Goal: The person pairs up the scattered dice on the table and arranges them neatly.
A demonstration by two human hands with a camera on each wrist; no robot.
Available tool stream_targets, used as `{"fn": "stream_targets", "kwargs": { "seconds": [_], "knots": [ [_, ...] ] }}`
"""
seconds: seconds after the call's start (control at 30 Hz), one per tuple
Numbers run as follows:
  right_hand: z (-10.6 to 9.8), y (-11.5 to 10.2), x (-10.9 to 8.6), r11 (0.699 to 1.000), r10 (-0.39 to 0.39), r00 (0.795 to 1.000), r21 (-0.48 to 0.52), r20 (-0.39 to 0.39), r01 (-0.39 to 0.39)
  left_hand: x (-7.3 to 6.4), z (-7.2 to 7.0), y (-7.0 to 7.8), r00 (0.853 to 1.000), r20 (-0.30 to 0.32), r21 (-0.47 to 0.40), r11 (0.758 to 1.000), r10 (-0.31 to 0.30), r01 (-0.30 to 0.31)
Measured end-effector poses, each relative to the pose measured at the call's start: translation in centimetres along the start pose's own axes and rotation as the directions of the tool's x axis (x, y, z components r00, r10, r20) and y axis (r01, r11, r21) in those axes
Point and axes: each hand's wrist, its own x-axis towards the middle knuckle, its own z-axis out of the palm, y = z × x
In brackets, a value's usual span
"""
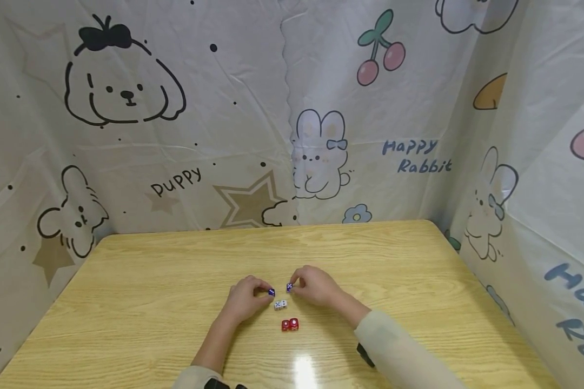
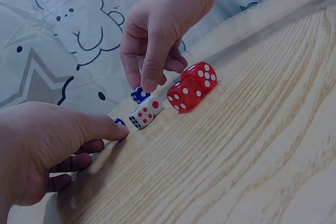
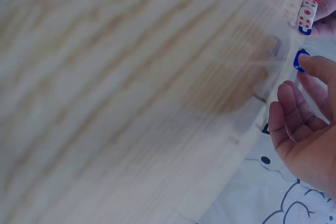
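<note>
My left hand [image 1: 247, 298] pinches a blue die [image 1: 271, 292] between thumb and fingertips, low over the wooden table. Across a small gap, my right hand [image 1: 315, 285] pinches a second blue die [image 1: 289, 287] the same way. Two white dice [image 1: 280, 305] lie side by side just nearer to me than the blue ones. Closer still, two red dice [image 1: 290, 324] sit touching each other. In the left wrist view the left thumb covers most of its blue die [image 2: 120, 123], and the right fingers partly hide the other blue die [image 2: 140, 95].
The wooden table [image 1: 175, 275] has a light grain and a bright reflection near its front. A printed curtain [image 1: 243, 97] with cartoon animals hangs behind it and along both sides.
</note>
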Motion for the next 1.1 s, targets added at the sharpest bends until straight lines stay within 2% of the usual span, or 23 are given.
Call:
{"fn": "stream_targets", "kwargs": {
  "seconds": [0.43, 1.1],
  "knots": [
    [0.5, -0.5, 0.2, 0.999, -0.04, 0.999, -0.009, -0.013, 0.04, 0.1, 0.1, -0.1, 1.0, -0.006, 0.024, 1.0, 0.003, -0.003],
    [0.9, -1.3, 0.6, 0.999, -0.042, 0.999, 0.004, 0.01, 0.042, 0.1, 0.3, -0.3, 1.0, -0.006, 0.018, 1.0, 0.001, -0.001]
  ]
}}
